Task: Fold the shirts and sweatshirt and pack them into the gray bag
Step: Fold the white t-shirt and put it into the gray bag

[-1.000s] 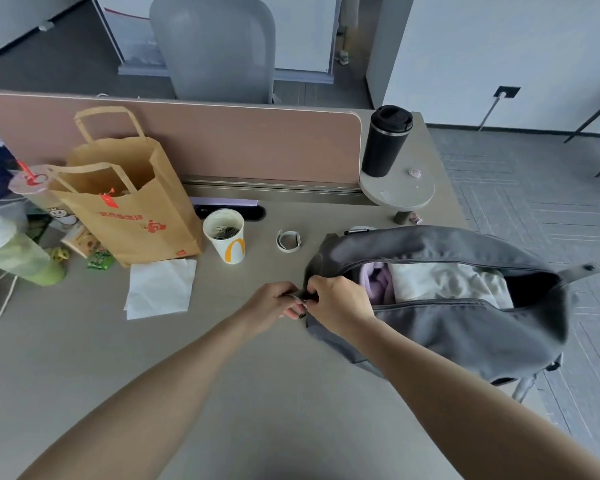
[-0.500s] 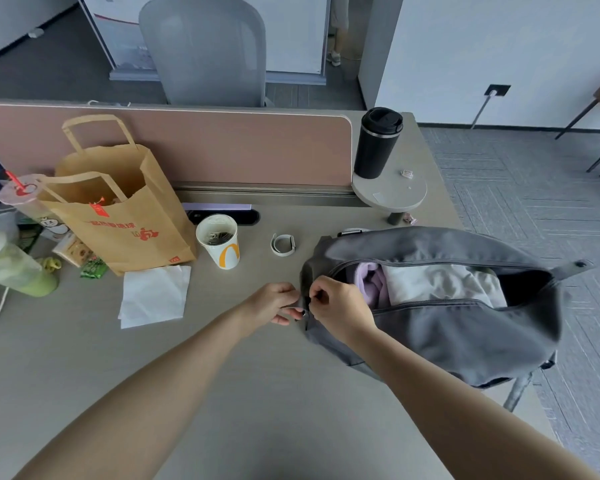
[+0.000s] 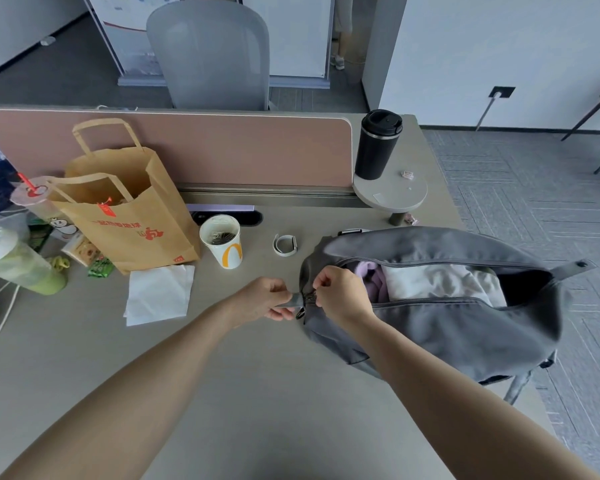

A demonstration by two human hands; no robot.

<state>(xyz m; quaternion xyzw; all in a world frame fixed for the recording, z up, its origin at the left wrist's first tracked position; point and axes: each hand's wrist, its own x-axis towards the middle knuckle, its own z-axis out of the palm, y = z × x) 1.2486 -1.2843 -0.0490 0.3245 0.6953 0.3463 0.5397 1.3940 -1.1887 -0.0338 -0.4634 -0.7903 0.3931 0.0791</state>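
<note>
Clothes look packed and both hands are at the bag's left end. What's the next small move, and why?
Probably pull the zipper rightward along the gray bag. The right hand pinches the slider, the left hand holds the end tab taut, and the opening still gapes over the white and lilac clothes.

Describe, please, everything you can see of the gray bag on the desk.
The gray bag is a soft fabric duffel lying on its side at the desk's right edge, partly overhanging. Its top zipper is open, showing a lilac garment and a white garment inside. The left hand pinches the end tab; the right hand pinches the zipper pull. A strap hangs down.
</note>
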